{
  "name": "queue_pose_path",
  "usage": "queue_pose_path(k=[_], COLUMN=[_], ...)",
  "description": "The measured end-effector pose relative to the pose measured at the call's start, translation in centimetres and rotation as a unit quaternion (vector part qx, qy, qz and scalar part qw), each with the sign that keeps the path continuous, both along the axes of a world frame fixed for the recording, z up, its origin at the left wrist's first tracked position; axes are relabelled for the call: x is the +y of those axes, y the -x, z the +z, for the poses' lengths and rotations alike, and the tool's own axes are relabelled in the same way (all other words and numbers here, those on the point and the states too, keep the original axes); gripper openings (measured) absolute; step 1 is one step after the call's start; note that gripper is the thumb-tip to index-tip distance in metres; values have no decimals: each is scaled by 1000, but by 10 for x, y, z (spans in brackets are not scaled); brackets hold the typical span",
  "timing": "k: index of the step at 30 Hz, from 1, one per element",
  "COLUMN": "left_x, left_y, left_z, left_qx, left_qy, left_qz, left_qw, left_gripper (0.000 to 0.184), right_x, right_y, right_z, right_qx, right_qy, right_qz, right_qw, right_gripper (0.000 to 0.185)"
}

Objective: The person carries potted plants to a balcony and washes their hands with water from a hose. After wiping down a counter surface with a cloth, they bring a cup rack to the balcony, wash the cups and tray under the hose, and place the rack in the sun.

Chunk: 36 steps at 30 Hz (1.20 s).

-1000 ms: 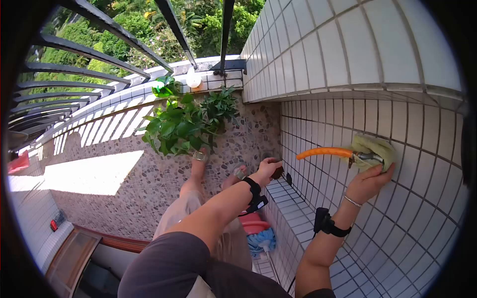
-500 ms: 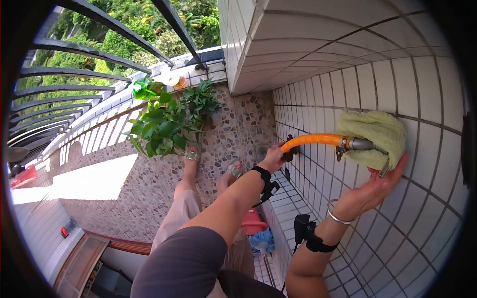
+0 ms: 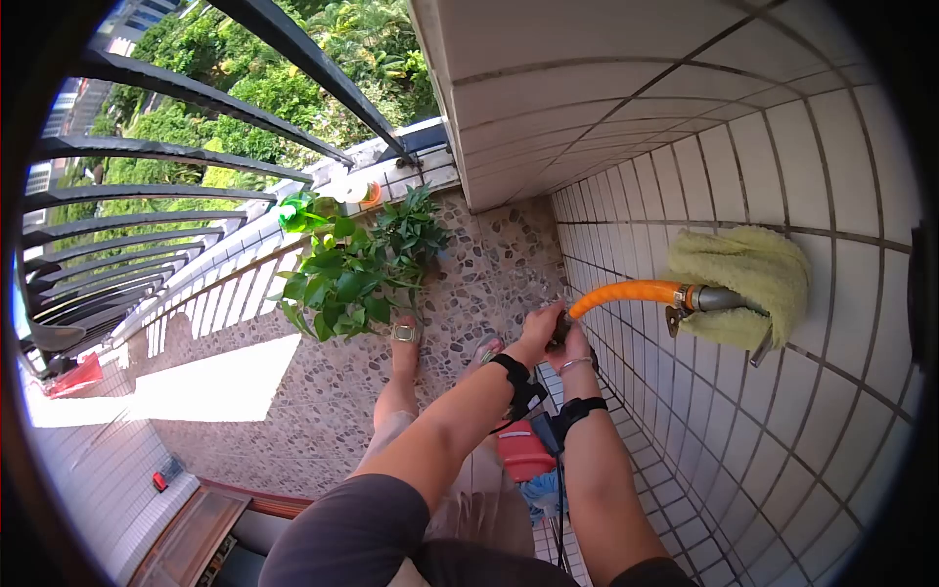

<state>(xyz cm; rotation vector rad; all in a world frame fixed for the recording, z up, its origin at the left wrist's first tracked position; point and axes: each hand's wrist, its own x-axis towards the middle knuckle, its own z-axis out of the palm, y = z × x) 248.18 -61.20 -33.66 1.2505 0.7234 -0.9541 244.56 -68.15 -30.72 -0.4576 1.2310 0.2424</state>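
An orange hose (image 3: 631, 292) runs from a metal tap (image 3: 719, 298) on the tiled wall, where a yellow-green cloth (image 3: 748, 269) is draped around the tap. My left hand (image 3: 539, 331) is closed at the hose's lower end, around a small dark object (image 3: 560, 330) that is mostly hidden. From the right, my right hand (image 3: 575, 346) cups the same dark object, its fingers partly hidden. Something clear, like splashing water, shows faintly just above both hands.
Leafy potted plants (image 3: 342, 279) stand on the pebble-patterned floor (image 3: 235, 430) by the railing (image 3: 186, 93). A green bottle (image 3: 295, 212) is behind them. Below my hands are a red container (image 3: 523, 452) and a blue mop head (image 3: 545, 492). A tiled ledge (image 3: 636, 445) runs along the wall.
My right hand has left the cloth and tap and moved down-left to join my left hand. The hose's free end, apart from my left hand at first, now meets it.
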Motion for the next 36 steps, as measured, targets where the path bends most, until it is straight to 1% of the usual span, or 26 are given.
queue_pose_path(k=[1, 2, 3, 5, 7, 8, 9, 10, 11, 13, 15, 18, 19, 20, 22, 24, 25, 26, 27, 29, 30, 31, 33, 34, 35, 36], left_x=[4, 8, 16, 20, 16, 14, 12, 10, 6, -1, 0, -8, -10, -11, -2, 15, 25, 35, 49, 78, 88, 100, 125, 135, 142, 148], left_y=[-3, -3, -10, -18, -22, -25, -24, -24, -21, -23, -26, -15, -8, -5, -9, -14, -15, -15, -19, -34, -42, -51, -70, -78, -82, -88], left_z=[-4, -7, 11, 32, 33, 33, 22, 19, 19, 38, 51, 28, 10, 2, 25, 44, 48, 53, 59, 78, 91, 118, 188, 210, 228, 243], left_qx=[-35, -35, -31, -27, 25, 43, 138, 231, 232, 263, 271, 241, 218, 193, 175, 155, 65, -23, -23, -120, -179, -182, -407, -476, -473, -553], left_qy=[-20, -21, 12, 50, 122, 147, 250, 348, 351, 373, 362, 365, 332, 298, 262, 221, 161, 99, 96, 44, -15, -16, -116, -120, -122, -156], left_qz=[-26, -21, 10, 42, 129, 159, 115, 68, 68, 87, 100, 132, 82, 33, 35, 46, 41, 34, 41, -9, -18, -9, 4, -7, -1, -12], left_qw=[999, 999, 999, 998, 984, 975, 951, 906, 905, 886, 886, 889, 914, 934, 949, 962, 984, 994, 994, 992, 983, 983, 906, 871, 872, 818], left_gripper=[33, 33, 33, 33, 30, 29, 28, 27, 27, 24, 21, 20, 20, 20, 23, 25, 26, 27, 27, 25, 15, 15, 15, 15, 15, 15], right_x=[6, 15, 16, 15, 11, 5, -2, -12, -15, -19, -6, 7, 9, 6, -4, -1, 3, 5, 7, 11, 12, 17, 39, 84, 128, 156], right_y=[0, 4, 4, 5, 6, 7, 7, 5, 4, -3, -21, -46, -59, -66, -73, -77, -79, -84, -91, -92, -83, -75, -56, -76, -96, -115], right_z=[-6, -12, -11, -4, 6, 12, 21, 37, 53, 91, 169, 274, 291, 302, 318, 325, 327, 330, 332, 334, 327, 316, 265, 258, 253, 248], right_qx=[-11, -14, -15, -85, -84, -88, -89, -44, -42, -22, -71, -175, -201, -203, -171, -145, -115, -122, -117, -120, -136, -155, -256, -174, -140, -101], right_qy=[50, 267, 267, 416, 445, 485, 521, 607, 608, 813, 747, 832, 853, 854, 863, 871, 878, 876, 874, 873, 854, 834, 577, 490, 346, 191], right_qz=[8, 91, 96, 255, 238, 295, 351, 452, 454, 342, 63, -43, -70, -71, 53, 83, 110, 114, 121, 129, 118, 110, 158, 205, 105, 1], right_qw=[999, 959, 959, 869, 859, 819, 773, 652, 651, 471, 658, 525, 477, 475, 473, 461, 451, 453, 456, 456, 487, 518, 759, 829, 922, 976], right_gripper=[28, 25, 25, 20, 21, 21, 22, 25, 25, 28, 23, 21, 23, 23, 26, 27, 30, 30, 27, 24, 26, 27, 34, 43, 46, 49])
